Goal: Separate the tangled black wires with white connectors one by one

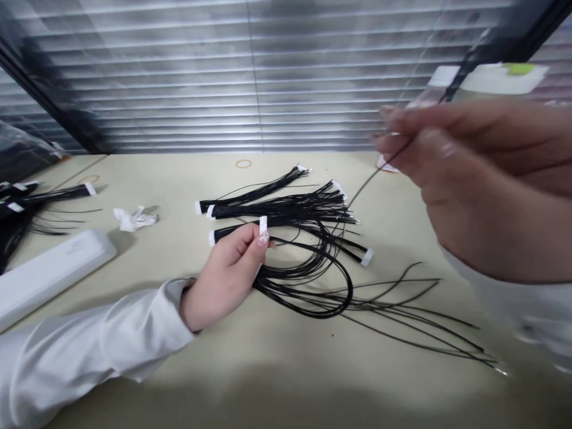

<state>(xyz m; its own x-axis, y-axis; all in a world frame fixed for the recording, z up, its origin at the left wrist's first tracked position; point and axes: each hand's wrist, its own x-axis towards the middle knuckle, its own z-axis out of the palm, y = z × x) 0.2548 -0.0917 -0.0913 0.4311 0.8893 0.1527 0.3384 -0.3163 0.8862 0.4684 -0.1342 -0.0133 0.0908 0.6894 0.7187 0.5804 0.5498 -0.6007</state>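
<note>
Between thumb and fingers, my left hand [232, 262] pinches a small white connector [263, 225] with black wires attached. The wires [339, 298] loop to the right, and their loose ends fan out over the table. My right hand [487, 179], raised at the right and blurred, pinches a single thin black wire [370, 177] between thumb and fingertips. That wire slants down toward the bundles in the middle. Behind my left hand lie several black wire bundles [277, 208] with white connectors at their left ends and bare metal tips at the right.
A long white box-like object [58, 274] lies at the left, near a crumpled white scrap [134, 218]. More black wire bundles [27, 208] lie at the far left. A rubber band [243, 163] is at the back, before the blinds [179, 83]. White-lidded containers [503, 79] stand behind my right hand.
</note>
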